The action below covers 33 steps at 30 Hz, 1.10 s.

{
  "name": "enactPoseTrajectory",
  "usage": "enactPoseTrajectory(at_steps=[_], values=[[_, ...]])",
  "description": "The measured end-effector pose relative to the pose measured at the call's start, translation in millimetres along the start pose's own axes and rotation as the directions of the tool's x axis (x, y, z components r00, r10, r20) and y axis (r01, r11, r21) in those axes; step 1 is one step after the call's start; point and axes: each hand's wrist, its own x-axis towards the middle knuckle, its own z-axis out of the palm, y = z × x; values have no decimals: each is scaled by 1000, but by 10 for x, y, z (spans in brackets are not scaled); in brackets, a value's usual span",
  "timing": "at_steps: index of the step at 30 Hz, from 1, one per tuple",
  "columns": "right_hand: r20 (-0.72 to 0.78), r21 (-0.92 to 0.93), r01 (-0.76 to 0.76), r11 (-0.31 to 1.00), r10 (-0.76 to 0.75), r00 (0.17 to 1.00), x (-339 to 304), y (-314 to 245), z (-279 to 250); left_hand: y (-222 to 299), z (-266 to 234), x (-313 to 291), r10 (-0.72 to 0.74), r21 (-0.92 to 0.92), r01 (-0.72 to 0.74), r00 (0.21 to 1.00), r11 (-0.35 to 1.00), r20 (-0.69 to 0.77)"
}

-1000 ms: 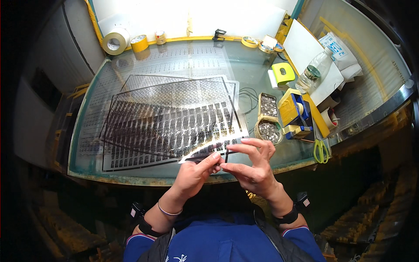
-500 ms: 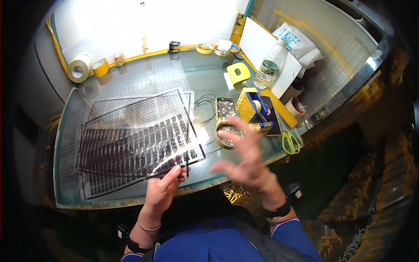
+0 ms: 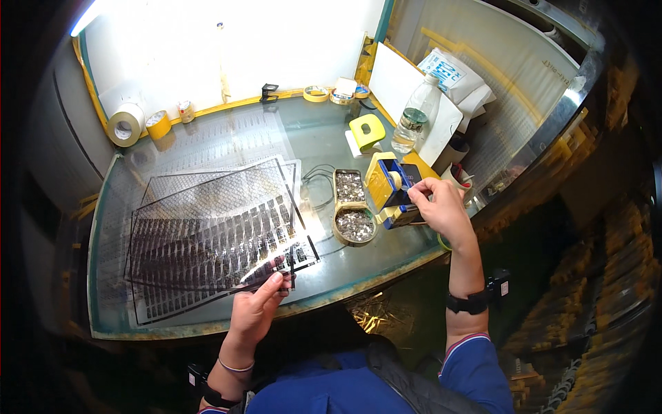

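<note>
My left hand (image 3: 254, 312) pinches the near right corner of a see-through film sheet (image 3: 214, 234) printed with rows of dark blocks, thumb on top. This sheet lies tilted over other patterned sheets on the glass tabletop. At the right, my right hand (image 3: 445, 210) reaches to a yellow and blue tape dispenser (image 3: 380, 181) holding a small roll of pale tape (image 3: 396, 181). Its thumb and forefinger are closed on what looks like the tape's end, just beside the roll. The other fingers are curled.
Two joined tins (image 3: 356, 225) of small silvery bits stand left of the dispenser. Behind are a lime-green hole punch (image 3: 367, 131) and a water bottle (image 3: 416, 117). Tape rolls (image 3: 126, 124) line the back edge. Green scissors (image 3: 443, 242) are mostly hidden behind my right wrist.
My right hand has moved right, from spread over the tins to closed fingers at the tape dispenser. The left hand keeps its hold on the film sheet. The whole view has shifted slightly.
</note>
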Motion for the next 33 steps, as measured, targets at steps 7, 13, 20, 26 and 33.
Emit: enactPoseTrajectory(at_steps=[7, 13, 20, 26, 33], values=[[-290, 88, 192, 978, -159, 944, -326, 84, 142, -11, 21, -8, 12, -18, -12, 1000, 1000, -1], [-285, -194, 53, 980, -108, 952, -550, -25, 244, 19, 12, -34, -19, 1, 19, 1000, 1000, -22], [-37, 698, 213, 684, -263, 964, -837, -477, 728, 29, 97, 5, 17, -36, -16, 1000, 999, 20], [44, 812, 131, 569, -282, 958, -973, -696, 1096, 26, 41, -8, 27, -42, -24, 998, 999, 59], [79, 776, 96, 624, -246, 966, -938, -695, 1102, 32, 39, -29, 14, -23, -14, 999, 1000, 28]])
